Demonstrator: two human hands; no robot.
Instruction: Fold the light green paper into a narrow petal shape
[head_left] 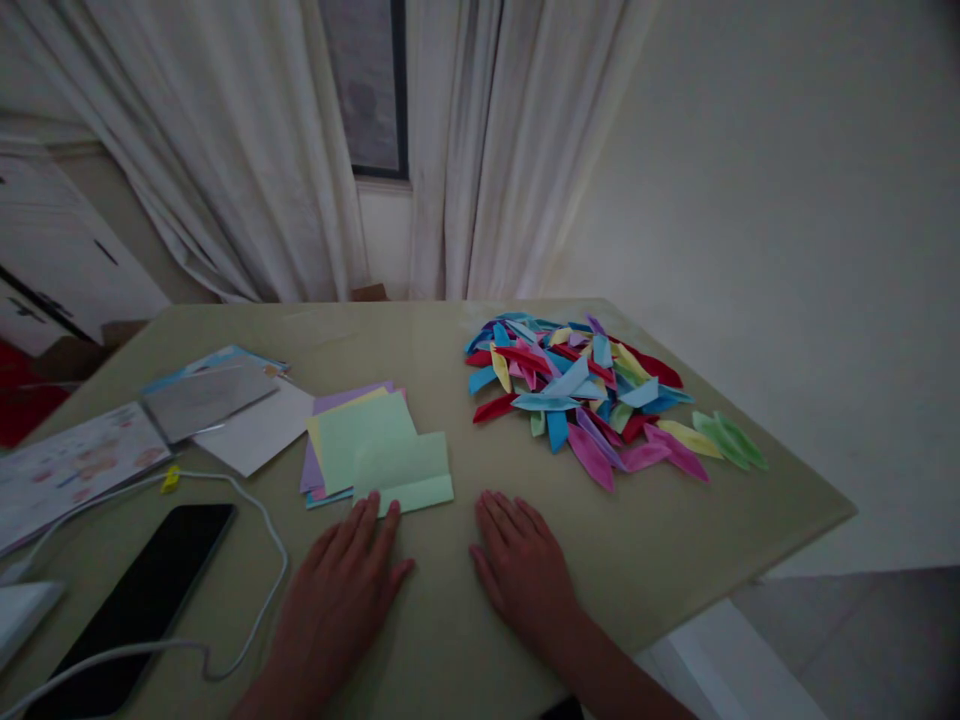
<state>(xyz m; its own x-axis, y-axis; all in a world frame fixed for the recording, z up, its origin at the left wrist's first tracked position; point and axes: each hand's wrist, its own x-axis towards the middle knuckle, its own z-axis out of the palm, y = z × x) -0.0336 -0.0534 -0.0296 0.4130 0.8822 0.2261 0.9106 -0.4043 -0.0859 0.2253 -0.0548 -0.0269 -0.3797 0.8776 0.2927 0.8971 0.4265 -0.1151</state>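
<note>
My left hand (349, 565) lies palm down on the table, its fingers stretched out. Two of its fingertips touch the lower edge of a light green sheet of paper (405, 470), which has a folded band along its near side. That sheet partly covers a fanned stack of coloured paper (367, 440) in green, yellow, purple, pink and blue. My right hand (517, 560) rests flat on the table to the right of the sheet, holding nothing. Beyond it lies a heap of folded paper pieces (570, 385) in many colours, pointed at the ends.
A black phone (142, 600) and a white cable (274, 530) with a yellow clip (171, 480) lie at the left. Behind them are a printed sheet (82, 470), a clear plastic sleeve (206, 395) and white paper (259, 435). The table (442, 620) ends at a wall on the right.
</note>
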